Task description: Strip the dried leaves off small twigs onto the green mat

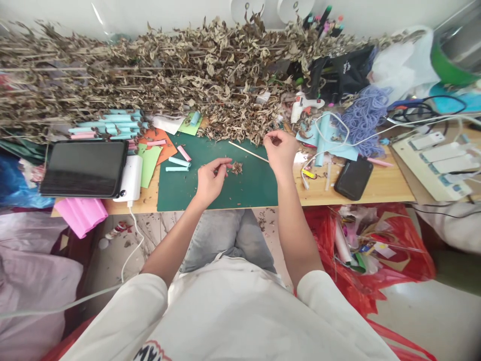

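Observation:
My left hand [211,180] is over the green cutting mat [180,193], its index finger stretched out and the others loosely curled, with nothing seen in it. Just right of its fingertips lies a small heap of crumbled dried leaves [236,167]. At the front edge of the big pile of dried leafy stems [225,65], my right hand [281,153] pinches thumb and fingers together on dried leaves, partly hidden by the fingers. A thin pale stick [248,151] lies on the mat between the hands, its right end close to my right hand.
Blue paper tubes [179,161], orange paper [163,145] and a black tablet [84,168] on a white power bank [130,178] lie left. Rightward are a glue gun [300,106], purple yarn [364,120], a black phone [353,178] and a power strip [432,165]. A red bag [409,240] hangs below.

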{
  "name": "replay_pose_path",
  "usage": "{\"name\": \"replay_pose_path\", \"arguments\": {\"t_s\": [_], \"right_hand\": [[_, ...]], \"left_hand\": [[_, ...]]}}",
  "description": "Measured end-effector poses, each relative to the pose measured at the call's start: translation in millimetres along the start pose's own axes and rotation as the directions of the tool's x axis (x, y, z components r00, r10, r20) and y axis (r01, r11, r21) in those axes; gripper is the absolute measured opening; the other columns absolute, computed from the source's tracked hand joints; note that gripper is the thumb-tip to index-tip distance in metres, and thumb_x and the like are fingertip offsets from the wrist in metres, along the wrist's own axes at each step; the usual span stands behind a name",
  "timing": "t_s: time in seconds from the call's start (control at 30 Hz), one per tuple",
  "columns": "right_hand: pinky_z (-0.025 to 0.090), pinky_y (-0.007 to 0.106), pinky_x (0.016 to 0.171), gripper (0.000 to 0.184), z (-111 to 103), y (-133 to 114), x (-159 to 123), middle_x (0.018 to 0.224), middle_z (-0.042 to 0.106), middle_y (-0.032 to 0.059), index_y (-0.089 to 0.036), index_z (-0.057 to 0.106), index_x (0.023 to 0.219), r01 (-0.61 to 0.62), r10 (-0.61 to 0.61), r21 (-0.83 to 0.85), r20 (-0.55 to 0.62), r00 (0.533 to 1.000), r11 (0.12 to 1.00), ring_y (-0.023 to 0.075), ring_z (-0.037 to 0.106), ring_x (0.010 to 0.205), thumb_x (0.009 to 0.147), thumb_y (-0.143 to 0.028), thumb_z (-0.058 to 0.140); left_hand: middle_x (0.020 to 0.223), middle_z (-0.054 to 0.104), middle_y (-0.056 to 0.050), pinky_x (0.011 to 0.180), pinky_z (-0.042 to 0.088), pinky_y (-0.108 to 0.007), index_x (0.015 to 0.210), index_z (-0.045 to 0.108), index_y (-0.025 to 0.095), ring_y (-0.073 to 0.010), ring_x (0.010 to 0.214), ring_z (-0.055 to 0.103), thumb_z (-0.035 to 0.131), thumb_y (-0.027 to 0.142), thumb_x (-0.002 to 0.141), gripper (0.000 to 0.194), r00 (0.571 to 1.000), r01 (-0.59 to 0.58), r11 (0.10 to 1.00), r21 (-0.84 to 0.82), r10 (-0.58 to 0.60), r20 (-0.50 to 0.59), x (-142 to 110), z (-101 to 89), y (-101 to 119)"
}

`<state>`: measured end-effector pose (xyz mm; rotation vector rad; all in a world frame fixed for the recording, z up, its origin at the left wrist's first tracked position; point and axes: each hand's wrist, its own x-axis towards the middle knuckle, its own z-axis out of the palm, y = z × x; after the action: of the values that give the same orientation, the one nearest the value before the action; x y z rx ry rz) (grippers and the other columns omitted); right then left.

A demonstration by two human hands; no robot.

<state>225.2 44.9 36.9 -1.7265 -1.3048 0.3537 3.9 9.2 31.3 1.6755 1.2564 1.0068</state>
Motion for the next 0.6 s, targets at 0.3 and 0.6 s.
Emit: {"name": "replay_pose_path", "arguments": {"t_s": [0.3,0.6], "right_hand": [[0.050,0.031,0.067,0.020,0,-5,-9,0.074,0.069,0.0030,-0.018,0.070,0.085,0.010,-0.011,0.022,0.080,0.997,1.000,0.0165,0.062,0.066,0.085,-0.030,0.053],[0.051,0.028,0.067,0.017,-3,-31,-41,0.086,0.069,0.0031,-0.020,0.069,0.089,0.128,-0.154,0.124,0.229,0.961,0.984,0.0146,0.061,0.072,0.089,-0.029,0.055]], "left_hand": [[0.093,0.075,-0.005,0.065,0.054,-0.026,0.107,0.071,0.018,-0.0125,0.067,0.064,0.048,0.021,0.093,0.028,1.000,-0.010,1.000,-0.010,0.010,0.018,8,1.5,9],[0.114,0.071,-0.009,0.064,0.056,-0.025,0.133,0.057,0.021,-0.0128,0.072,0.067,0.051,0.038,0.097,0.040,0.996,0.004,0.983,-0.182,0.012,0.086,22,14.9,17]]}}
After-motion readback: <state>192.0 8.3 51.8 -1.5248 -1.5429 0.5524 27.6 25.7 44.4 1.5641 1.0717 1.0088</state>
